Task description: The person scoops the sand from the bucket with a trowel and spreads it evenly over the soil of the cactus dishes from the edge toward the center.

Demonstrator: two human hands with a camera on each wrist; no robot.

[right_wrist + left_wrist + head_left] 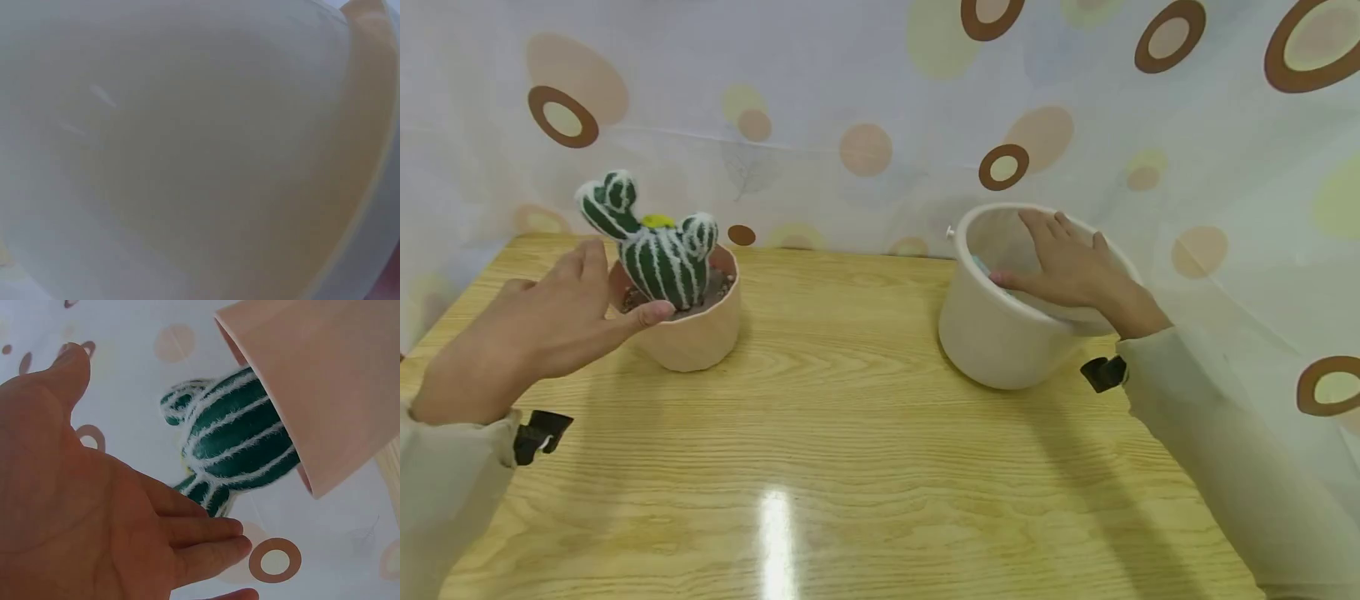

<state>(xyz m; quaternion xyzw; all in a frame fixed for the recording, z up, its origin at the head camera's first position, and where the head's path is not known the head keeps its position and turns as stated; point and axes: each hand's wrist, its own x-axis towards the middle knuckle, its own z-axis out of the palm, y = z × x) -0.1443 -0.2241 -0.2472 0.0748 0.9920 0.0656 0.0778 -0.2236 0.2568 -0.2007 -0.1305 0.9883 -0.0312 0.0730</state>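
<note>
At the left of the head view, my left hand (542, 321) is beside a knitted green cactus (662, 268) with white fuzzy stripes and a yellow flower. The cactus stands in a pale pink pot (696, 337). Its fingers are extended and its thumb is spread toward the pot's rim; the left wrist view also shows the hand (94, 512) with nothing in the palm. On the right, my right hand (1063, 262) reaches over the mouth of a white bucket (992, 337), fingers spread. Close to its thumb, a small light-blue thing (979, 265) shows inside. Smooth bucket wall (187, 156) fills the right wrist view.
Both containers stand toward the back of a light wood-grain table (820, 400). Behind it hangs a whitish curtain (820, 100) printed with brown rings and pastel dots. A small white knob (951, 232) sticks out at the bucket's left rim.
</note>
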